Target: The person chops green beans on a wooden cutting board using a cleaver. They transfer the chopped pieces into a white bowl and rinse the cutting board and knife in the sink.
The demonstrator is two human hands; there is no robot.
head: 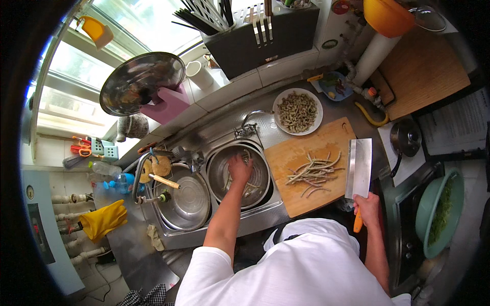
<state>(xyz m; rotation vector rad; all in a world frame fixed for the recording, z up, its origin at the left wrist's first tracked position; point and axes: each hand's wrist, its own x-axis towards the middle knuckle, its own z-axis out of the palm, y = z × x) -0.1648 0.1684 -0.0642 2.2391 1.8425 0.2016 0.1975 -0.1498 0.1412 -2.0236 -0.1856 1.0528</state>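
My right hand [369, 208] grips a Chinese cleaver [359, 168] by its orange handle, its broad blade standing at the right edge of a wooden cutting board [275, 153]. Whole long beans [316, 172], pale with purplish tints, lie in a loose pile on that board. My left hand [240, 168] reaches down into a stainless steel basin [264, 172] set in the right sink bowl. A few beans [249, 190] show around the fingers there; whether any are held is hidden. Beyond the board, a white plate [275, 111] bears a heap of short cut bean pieces [298, 111].
Another steel basin [187, 195] fills the left sink bowl, below a faucet [245, 131]. Yellow rubber gloves [102, 220] hang at the left. A green basin [421, 218] of leafy greens stands right, near a lidded pan [406, 137]. A blue dish [340, 93] sits behind the plate.
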